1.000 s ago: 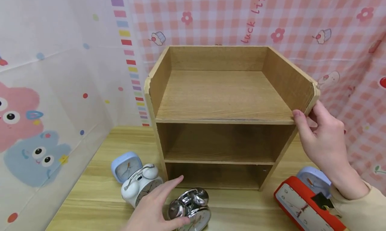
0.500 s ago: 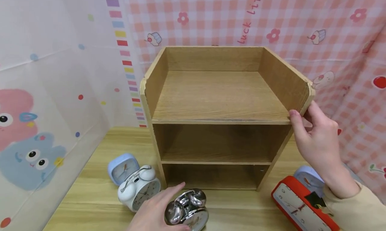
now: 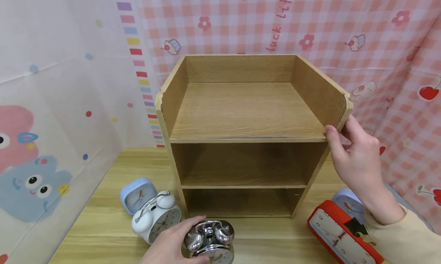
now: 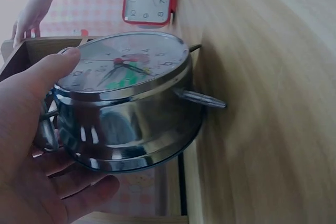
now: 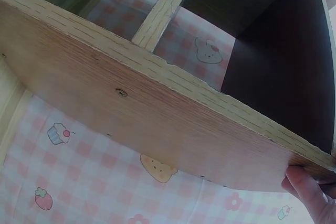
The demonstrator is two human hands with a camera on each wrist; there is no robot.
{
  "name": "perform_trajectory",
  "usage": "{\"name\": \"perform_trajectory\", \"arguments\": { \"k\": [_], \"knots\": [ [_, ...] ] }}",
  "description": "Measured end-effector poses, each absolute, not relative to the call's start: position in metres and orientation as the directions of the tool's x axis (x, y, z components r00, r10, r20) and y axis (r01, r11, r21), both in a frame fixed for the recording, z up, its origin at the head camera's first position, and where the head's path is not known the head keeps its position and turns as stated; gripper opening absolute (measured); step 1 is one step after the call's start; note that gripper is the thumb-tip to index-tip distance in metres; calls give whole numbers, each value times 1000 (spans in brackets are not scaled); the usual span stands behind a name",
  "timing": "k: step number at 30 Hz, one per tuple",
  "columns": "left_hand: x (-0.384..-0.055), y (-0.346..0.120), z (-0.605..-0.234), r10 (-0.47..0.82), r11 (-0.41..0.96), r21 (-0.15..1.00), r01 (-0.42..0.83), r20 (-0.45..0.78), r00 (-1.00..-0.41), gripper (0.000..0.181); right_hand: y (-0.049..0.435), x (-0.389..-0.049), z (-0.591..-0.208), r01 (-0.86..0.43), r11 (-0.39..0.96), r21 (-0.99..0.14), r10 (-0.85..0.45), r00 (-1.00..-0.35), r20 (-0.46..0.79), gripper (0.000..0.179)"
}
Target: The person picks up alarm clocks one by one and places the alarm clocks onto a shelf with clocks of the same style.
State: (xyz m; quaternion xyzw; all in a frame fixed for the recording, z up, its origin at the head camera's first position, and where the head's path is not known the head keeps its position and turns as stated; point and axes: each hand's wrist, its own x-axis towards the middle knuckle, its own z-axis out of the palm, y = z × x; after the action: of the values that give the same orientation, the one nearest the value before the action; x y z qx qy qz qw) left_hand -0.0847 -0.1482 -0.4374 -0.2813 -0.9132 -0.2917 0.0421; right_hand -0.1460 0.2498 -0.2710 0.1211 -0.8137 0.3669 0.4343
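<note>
A silver twin-bell alarm clock stands at the front of the table, its bells upward. My left hand grips it from the left. In the left wrist view the thumb lies on the rim of its glass face and the fingers curl behind the metal body. A three-level wooden shelf stands behind the clock. My right hand holds its right side panel near the front edge, thumb at the top board's corner. In the right wrist view, fingertips press on the panel's outer side.
Left of the shelf, a white twin-bell clock stands in front of a small blue clock. To the right, a red rectangular clock leans near another blue clock, beside my right sleeve. Patterned cloth hangs behind.
My left hand has closed round the silver clock, which has turned slightly to stand straighter. My right hand keeps its hold on the shelf; the whole view has shifted a little.
</note>
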Motion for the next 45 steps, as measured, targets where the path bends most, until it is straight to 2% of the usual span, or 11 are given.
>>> {"name": "perform_trajectory", "arguments": {
  "k": [8, 12, 24, 28, 34, 40, 45],
  "knots": [
    [-91, -148, -438, 515, 600, 662, 449, 111, -850, 70, 249, -147, -273, -509, 698, -504, 133, -599, 790, 24],
    [-92, -148, -439, 517, 587, 660, 469, 140, -844, 69, 250, -147, -272, -506, 703, -500, 136, -594, 793, 19],
    [-87, -144, -439, 530, 561, 576, 594, 301, -793, 70, 249, -147, -273, -507, 702, -501, 139, -592, 794, 24],
    [-85, -141, -429, 528, 547, 518, 658, 397, -751, 68, 250, -147, -273, -502, 703, -503, 144, -593, 793, 23],
    [-83, -136, -408, 539, 495, 423, 759, 535, -650, 67, 249, -147, -272, -501, 705, -502, 142, -594, 792, 23],
    [-80, -133, -387, 567, 436, 393, 810, 579, -586, 66, 250, -148, -273, -502, 702, -505, 144, -595, 791, 22],
    [-80, -131, -368, 578, 433, 308, 847, 626, -523, 69, 250, -148, -273, -503, 700, -507, 139, -601, 787, 23]
  ]
}}
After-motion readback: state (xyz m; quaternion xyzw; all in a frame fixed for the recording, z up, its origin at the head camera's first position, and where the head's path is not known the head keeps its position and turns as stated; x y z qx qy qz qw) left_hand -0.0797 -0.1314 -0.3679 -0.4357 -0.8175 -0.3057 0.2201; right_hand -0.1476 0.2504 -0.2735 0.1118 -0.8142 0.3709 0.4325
